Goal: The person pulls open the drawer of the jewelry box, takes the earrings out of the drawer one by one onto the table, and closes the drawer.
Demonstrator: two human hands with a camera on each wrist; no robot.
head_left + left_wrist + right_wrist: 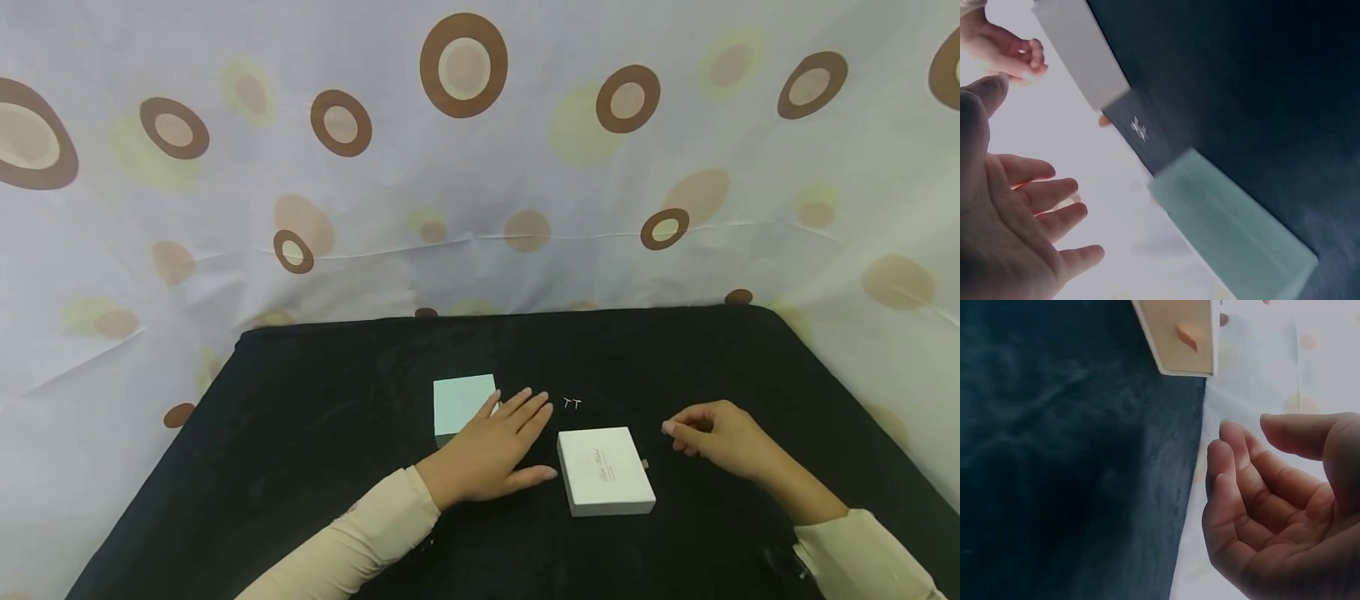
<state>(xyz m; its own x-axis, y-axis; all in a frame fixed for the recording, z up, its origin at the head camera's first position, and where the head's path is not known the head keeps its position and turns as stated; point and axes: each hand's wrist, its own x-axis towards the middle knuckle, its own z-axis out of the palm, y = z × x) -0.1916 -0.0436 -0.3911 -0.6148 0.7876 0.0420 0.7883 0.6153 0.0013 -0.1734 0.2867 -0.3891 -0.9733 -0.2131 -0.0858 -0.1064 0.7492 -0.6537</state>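
My left hand (491,454), palm down with fingers spread, reaches over the near right corner of a mint-green box (461,404); whether it touches the box I cannot tell. It holds nothing. To its right lies a flat white box (606,471) with faint script on the lid and a small ribbon tab (1187,337) on its right side. Two tiny silvery T-shaped pieces (572,403), perhaps earrings, lie behind the white box. Right of that box hovers my right hand (720,437), fingers loosely bent; the right wrist view shows a gap between thumb and fingers, with nothing held.
Black cloth (322,400) covers the table, which ends at a back edge in front of a pale curtain (480,183) printed with brown and yellow circles. A small dark object (783,562) sits by the right sleeve.
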